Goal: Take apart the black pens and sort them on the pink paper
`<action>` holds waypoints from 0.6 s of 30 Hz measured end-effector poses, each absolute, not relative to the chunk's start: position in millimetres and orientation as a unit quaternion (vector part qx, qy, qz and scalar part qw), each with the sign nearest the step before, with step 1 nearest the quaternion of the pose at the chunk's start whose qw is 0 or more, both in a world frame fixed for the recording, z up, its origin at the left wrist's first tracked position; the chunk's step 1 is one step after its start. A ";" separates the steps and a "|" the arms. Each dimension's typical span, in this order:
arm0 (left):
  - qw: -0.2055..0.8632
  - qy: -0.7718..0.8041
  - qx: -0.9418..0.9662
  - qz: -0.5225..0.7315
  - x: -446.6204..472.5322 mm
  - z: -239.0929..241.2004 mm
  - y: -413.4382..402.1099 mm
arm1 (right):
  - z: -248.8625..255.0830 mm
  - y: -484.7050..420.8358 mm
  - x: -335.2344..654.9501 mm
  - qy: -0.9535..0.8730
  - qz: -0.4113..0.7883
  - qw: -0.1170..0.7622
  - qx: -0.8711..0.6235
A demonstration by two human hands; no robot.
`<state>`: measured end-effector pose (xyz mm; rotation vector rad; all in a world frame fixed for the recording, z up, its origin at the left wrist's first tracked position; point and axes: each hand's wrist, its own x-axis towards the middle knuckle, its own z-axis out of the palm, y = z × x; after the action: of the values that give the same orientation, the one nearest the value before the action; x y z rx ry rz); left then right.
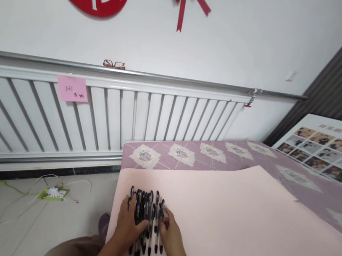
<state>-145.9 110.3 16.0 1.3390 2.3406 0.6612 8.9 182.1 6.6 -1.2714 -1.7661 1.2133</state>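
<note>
Several black-capped clear pens [146, 215] lie side by side in a loose bundle on a pale pink sheet [209, 218], roughly lined up with their long sides together. My left hand [128, 223] grips the bundle from the left, its thumb across the top and its fingers along the outer side. On the right edge of the bundle, my right hand [171, 235] has its thumb and fingers closed against the outermost pens. The undersides of the pens and some fingertips are hidden.
A purple patterned cover [215, 153] lies beneath the sheet. Behind stands a white radiator [156, 117] with a pink note [72, 89]; glasses [114, 64] rest on the pipe above. A power strip [53, 193] with cables lies on the floor. A photo board [326, 152] leans at right.
</note>
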 end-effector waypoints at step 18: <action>0.420 0.625 0.407 0.517 -86.6 40.8 62.6 | 36.3 118.6 35.1 -0.453 0.677 0.381 -0.437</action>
<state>-86.6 62.6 40.8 1.0210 1.5658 1.2950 35.1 118.6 36.3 -1.1144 -1.1571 1.7293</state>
